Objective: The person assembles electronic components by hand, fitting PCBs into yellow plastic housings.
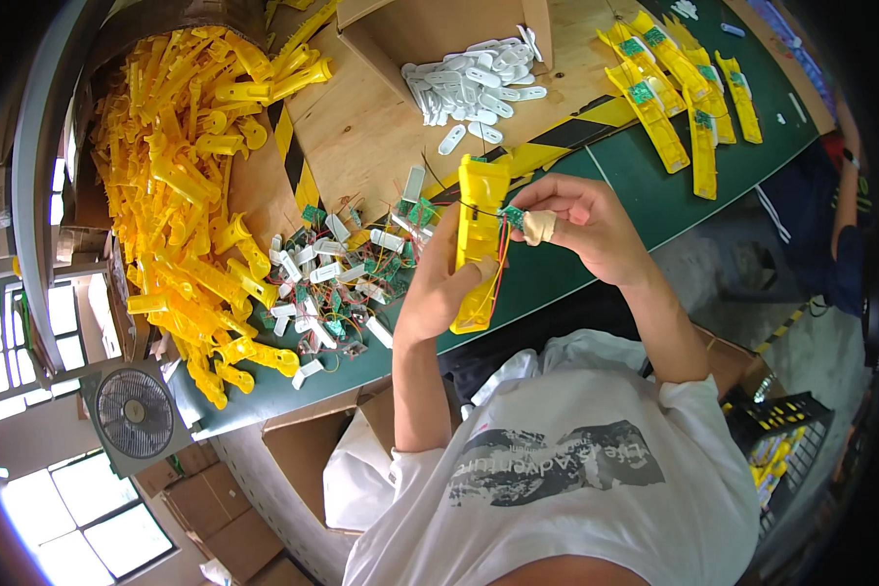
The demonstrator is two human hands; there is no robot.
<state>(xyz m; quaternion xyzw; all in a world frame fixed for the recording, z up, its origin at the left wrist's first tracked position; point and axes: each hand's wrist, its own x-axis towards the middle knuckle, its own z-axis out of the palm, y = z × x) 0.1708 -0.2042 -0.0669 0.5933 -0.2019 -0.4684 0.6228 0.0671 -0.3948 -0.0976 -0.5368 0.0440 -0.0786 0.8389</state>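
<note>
My left hand (434, 295) is closed around a long yellow plastic housing (476, 230), held up over the table's front edge with its hollow side showing. My right hand (596, 232), with a tan cover on one fingertip, pinches a small green circuit board (511, 218) beside the housing's upper part. Thin red and black wires (500, 276) run from the board down along the housing. To the left of my hands lies a heap of white modules (328, 272) with green boards and loose wires.
A large pile of yellow housings (171, 176) spills from a container at left. White oval pieces (479, 83) lie in and before a cardboard box (386, 34). Several housings with boards (691, 146) lie at right. Another person's arm (847, 186) shows at the far right. A fan (135, 412) stands at lower left.
</note>
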